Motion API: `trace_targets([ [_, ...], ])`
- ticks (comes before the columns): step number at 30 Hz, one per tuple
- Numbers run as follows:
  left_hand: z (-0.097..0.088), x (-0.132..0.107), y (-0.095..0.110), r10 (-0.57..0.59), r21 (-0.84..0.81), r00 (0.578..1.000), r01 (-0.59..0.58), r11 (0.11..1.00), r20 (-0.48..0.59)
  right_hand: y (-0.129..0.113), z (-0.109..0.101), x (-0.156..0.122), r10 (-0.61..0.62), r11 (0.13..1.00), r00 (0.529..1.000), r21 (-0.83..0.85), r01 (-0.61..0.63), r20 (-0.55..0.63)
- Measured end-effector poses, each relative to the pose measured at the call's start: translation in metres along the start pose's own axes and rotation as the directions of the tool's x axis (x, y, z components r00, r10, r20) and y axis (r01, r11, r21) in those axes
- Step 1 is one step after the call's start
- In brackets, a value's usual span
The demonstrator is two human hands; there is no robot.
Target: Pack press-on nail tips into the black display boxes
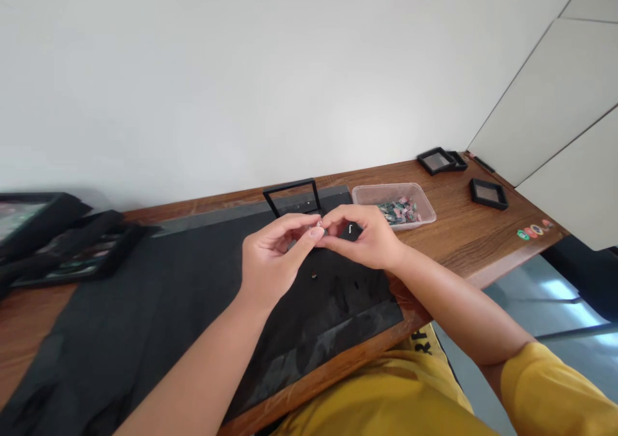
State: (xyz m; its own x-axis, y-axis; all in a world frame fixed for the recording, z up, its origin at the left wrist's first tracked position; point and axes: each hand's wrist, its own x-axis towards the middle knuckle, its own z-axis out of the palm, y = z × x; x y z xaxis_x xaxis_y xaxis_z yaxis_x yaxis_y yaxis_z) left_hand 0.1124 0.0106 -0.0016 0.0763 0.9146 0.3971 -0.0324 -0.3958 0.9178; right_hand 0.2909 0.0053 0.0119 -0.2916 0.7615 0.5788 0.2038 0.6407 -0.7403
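Fingertips of my left hand (pixel 270 252) and my right hand (pixel 374 236) meet over the black mat (pixel 203 275). Both hands are closed in a pinch around a small shiny, pinkish piece (pixel 320 223), mostly covered by the fingers; its kind is too small to make out. Just behind them stands an open black frame-like lid (pixel 292 194), its base partly hidden by my hands. A dark item with white lettering (pixel 351 231) shows beneath my right hand. One tiny gold-coloured bit (pixel 313 275) lies on the mat below my fingers.
Behind my right hand, a clear plastic tub (pixel 427 214) holds many small coloured pieces. Several black display boxes (pixel 488 194) sit at the far right, and more black cases (pixel 62 249) are stacked at left. Small colourful badge-like items (pixel 535 231) lie near the right table edge.
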Motion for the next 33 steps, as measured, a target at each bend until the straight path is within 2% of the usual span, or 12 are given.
trace_targets([
  [4,-0.002,-0.003,0.002,0.201,0.109,0.979,-0.202,0.973,0.022,0.0,0.002,-0.002,0.018,0.992,1.0,0.126,-0.019,0.012],
  [8,-0.002,-0.006,0.01,0.368,0.192,0.929,-0.369,0.909,0.044,0.001,0.002,-0.002,-0.007,0.983,0.998,0.182,-0.004,0.056],
  [11,-0.001,-0.007,0.017,0.452,0.243,0.891,-0.449,0.86,0.048,0.001,0.001,-0.002,-0.065,0.977,0.996,0.205,0.05,0.067],
  [14,0.001,-0.008,0.022,0.491,0.266,0.87,-0.482,0.835,0.036,0.0,-0.001,-0.001,-0.132,0.98,0.99,0.159,0.123,0.047],
  [16,0.002,-0.008,0.023,0.472,0.262,0.881,-0.46,0.849,0.018,-0.001,-0.002,-0.001,-0.175,0.98,0.984,0.108,0.17,0.034],
  [22,0.001,-0.007,0.019,0.317,0.141,0.948,-0.31,0.94,-0.028,0.002,0.0,-0.003,-0.269,0.963,0.963,0.028,0.268,0.019],
  [30,0.003,-0.008,0.028,0.246,-0.014,0.969,-0.246,0.969,0.022,-0.004,-0.004,0.0,-0.404,0.914,0.912,-0.063,0.4,-0.076],
  [33,0.003,-0.008,0.031,0.224,-0.027,0.974,-0.223,0.974,0.039,-0.006,-0.006,0.0,-0.414,0.909,0.906,-0.089,0.406,-0.09],
])
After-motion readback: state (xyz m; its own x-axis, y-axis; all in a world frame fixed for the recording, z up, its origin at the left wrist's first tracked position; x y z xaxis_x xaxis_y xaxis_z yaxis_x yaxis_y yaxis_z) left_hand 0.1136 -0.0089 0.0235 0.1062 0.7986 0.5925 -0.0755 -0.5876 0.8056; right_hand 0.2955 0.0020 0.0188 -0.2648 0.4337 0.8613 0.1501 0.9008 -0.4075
